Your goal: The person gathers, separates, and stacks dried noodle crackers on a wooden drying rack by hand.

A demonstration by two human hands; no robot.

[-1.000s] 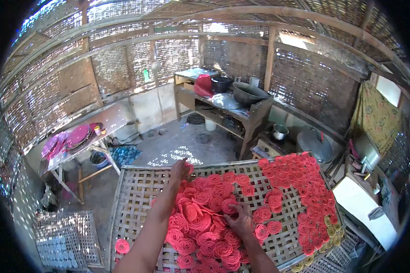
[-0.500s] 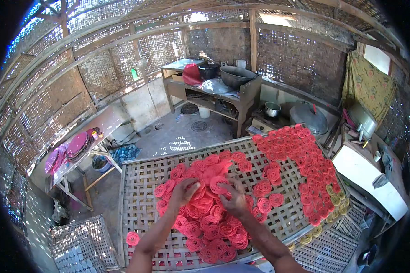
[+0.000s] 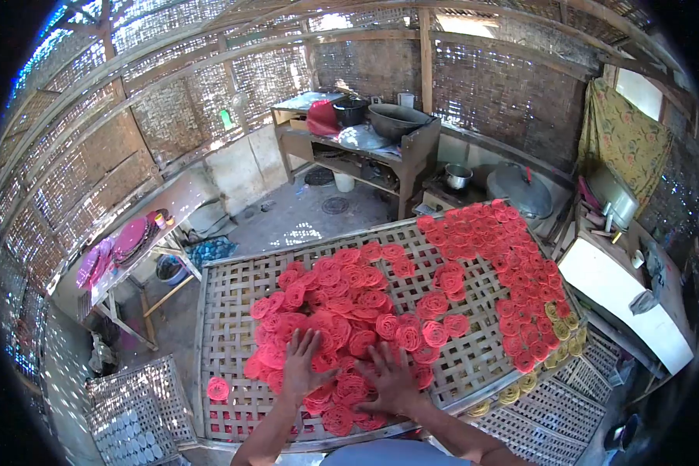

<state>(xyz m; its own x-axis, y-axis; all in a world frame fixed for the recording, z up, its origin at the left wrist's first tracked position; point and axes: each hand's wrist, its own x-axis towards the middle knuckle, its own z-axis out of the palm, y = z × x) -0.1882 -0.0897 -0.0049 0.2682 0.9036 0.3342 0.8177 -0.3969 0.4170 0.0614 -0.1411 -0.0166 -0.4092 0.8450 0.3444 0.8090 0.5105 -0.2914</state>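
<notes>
A heap of red, lacy coiled discs, resembling raw noodle crackers, lies on a woven bamboo rack. My left hand rests on the heap's near left part, palm down with fingers stretched out. Beside it, my right hand is spread over the near right part, fingers apart. Neither hand grips a disc. One single red disc sits apart at the rack's left. Flat rows of red discs cover the right side of the rack.
Yellow coiled discs line the rack's right edge. Other bamboo racks stand lower left and lower right. Farther back is a wooden bench with a wide dark pan. A side table holds pink items; a white cabinet stands right.
Both hands have let go of the discs they held above the heap, opened, and come down nearer to me. The heap's top is flatter. The view has shifted slightly.
</notes>
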